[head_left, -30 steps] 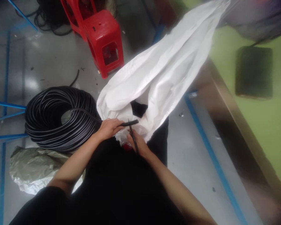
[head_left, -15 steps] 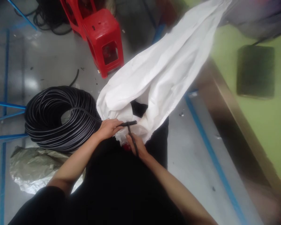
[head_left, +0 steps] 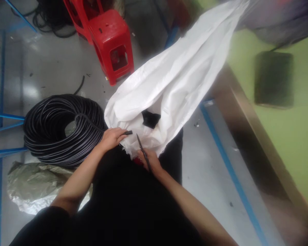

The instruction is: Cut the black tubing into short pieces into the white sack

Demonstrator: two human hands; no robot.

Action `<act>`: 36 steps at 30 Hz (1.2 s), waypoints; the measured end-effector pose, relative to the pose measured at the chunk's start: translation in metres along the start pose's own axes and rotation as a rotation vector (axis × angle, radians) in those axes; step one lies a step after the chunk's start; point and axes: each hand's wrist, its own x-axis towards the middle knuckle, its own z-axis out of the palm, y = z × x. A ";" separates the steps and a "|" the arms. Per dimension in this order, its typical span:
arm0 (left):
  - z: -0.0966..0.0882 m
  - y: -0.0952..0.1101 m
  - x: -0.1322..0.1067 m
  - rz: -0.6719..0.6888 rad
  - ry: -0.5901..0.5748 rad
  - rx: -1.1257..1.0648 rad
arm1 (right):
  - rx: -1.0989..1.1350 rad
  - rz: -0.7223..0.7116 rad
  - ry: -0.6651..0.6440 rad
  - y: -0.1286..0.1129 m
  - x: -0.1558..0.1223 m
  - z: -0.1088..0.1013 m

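My left hand (head_left: 113, 137) is closed round a black tube (head_left: 128, 132), whose short end sticks out past the fingers. I cannot tell whether it is hollow. The tube runs back to a large black coil (head_left: 64, 150) on the left. In my right hand (head_left: 152, 160) is a pair of dark scissors (head_left: 141, 146), the tips pointing up and apart from the tube's end. Both hands are over the mouth of a white woven sack (head_left: 149, 89), which lies across my lap and stretches away to the upper right.
Red plastic stools (head_left: 111, 30) stand ahead on the grey floor. A crumpled grey-green plastic bag (head_left: 38, 181) lies below the coil. To the right is a green surface (head_left: 279, 136) with a dark square pad (head_left: 274, 79). Blue tape lines (head_left: 228, 160) mark the floor.
The scissors were across the tube and are now clear of it. The length of tube beyond the blades is gone from view. My left hand has shifted slightly left.
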 end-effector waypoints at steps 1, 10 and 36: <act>-0.002 -0.004 -0.001 -0.026 0.024 0.004 | 0.013 0.012 0.006 -0.001 -0.001 -0.001; 0.014 0.032 0.001 0.068 -0.109 -0.105 | 0.366 0.157 0.065 -0.014 0.015 -0.002; -0.015 0.040 0.014 -0.072 -0.023 -0.052 | 0.254 0.042 -0.080 -0.005 0.002 -0.010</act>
